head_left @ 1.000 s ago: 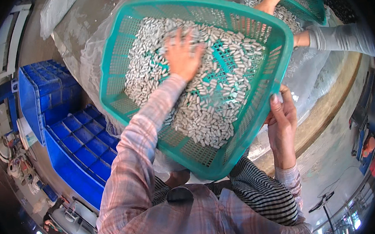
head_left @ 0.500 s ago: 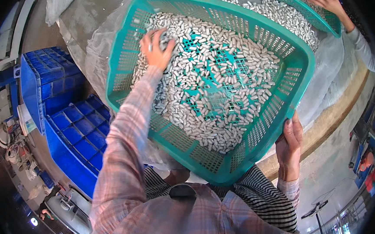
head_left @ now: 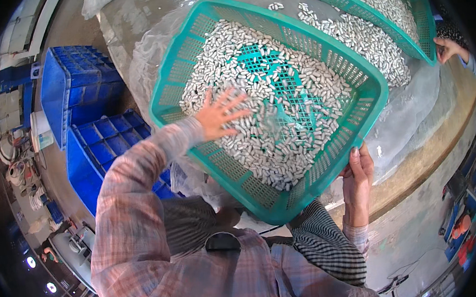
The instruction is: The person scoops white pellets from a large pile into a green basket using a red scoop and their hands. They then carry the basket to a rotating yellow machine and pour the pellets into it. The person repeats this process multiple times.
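Note:
A green slatted plastic basket [head_left: 382,91] sits tilted before me, its near corner over my lap. Many small whitish oblong pieces [head_left: 269,165], which look like silkworm cocoons, lie in it, with patches of its green grid floor showing. My left hand [head_left: 222,116] is open over the pieces at the left side, fingers spread and slightly blurred; it grasps none that I can see. At the right, my right hand [head_left: 359,167] grips the basket's outer edge, thumb up against the wall and the other fingers partly hidden.
Beyond the basket, more oblong pieces [head_left: 360,38] lie heaped on the plastic-covered table [head_left: 408,131]. A second green basket [head_left: 372,15] of pieces stands at the far right, with another person's hand [head_left: 449,50] at its end. Blue crates [head_left: 83,98] stand at the left.
My left hand has come nearer to me and its curled fingers have spread. In view, the basket shows slightly turned. The other person's hand has moved from above their basket to its end.

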The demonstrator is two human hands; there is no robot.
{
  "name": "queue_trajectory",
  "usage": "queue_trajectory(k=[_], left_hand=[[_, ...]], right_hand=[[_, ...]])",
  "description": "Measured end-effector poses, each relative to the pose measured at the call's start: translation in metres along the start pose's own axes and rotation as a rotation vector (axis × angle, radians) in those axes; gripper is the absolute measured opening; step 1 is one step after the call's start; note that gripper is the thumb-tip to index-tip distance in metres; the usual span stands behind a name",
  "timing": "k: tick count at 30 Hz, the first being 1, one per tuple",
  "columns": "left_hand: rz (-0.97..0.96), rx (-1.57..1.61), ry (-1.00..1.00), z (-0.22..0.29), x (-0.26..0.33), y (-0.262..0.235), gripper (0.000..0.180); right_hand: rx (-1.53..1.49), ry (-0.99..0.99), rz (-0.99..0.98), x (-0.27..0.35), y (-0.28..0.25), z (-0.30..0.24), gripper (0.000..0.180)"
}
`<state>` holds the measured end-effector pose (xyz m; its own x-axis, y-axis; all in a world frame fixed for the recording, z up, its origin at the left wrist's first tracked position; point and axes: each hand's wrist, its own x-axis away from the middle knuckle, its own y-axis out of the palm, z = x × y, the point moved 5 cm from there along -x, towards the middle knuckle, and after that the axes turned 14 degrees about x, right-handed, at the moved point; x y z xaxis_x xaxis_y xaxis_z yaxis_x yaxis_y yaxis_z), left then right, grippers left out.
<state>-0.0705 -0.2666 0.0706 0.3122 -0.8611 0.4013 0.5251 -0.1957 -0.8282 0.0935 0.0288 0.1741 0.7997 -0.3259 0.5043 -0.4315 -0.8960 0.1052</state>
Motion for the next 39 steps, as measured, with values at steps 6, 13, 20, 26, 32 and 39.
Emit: queue_trajectory(k=[6, 13, 20, 26, 32, 39], left_hand=[[0.898, 0.35, -0.355, -0.12, -0.007, -0.011, 0.07], [1.183, 0.491, -0.328, -0.128, -0.128, -0.07, 0.035], [0.805, 0.692, 0.268, 0.029, -0.148, -0.053, 0.028], [0.235, 0.272, 0.516, 0.126, -0.076, -0.007, 0.062], [-0.127, 0.056, 0.546, 0.011, 0.018, 0.046, 0.063], [0.905, -0.14, -0.606, -0.065, 0.227, -0.091, 0.083]], right_hand=[[0.007, 0.016, 0.029, 0.008, 0.022, -0.005, 0.035], [0.096, 0.094, 0.114, 0.028, 0.018, -0.001, 0.042], [0.235, 0.105, 0.171, 0.023, 0.03, -0.029, 0.042], [0.308, 0.033, 0.294, 0.015, -0.003, 0.003, 0.035], [0.089, 0.139, 0.215, 0.014, 0.005, 0.145, 0.036], [-0.01, -0.025, 0.152, -0.002, 0.002, 0.162, 0.034]])
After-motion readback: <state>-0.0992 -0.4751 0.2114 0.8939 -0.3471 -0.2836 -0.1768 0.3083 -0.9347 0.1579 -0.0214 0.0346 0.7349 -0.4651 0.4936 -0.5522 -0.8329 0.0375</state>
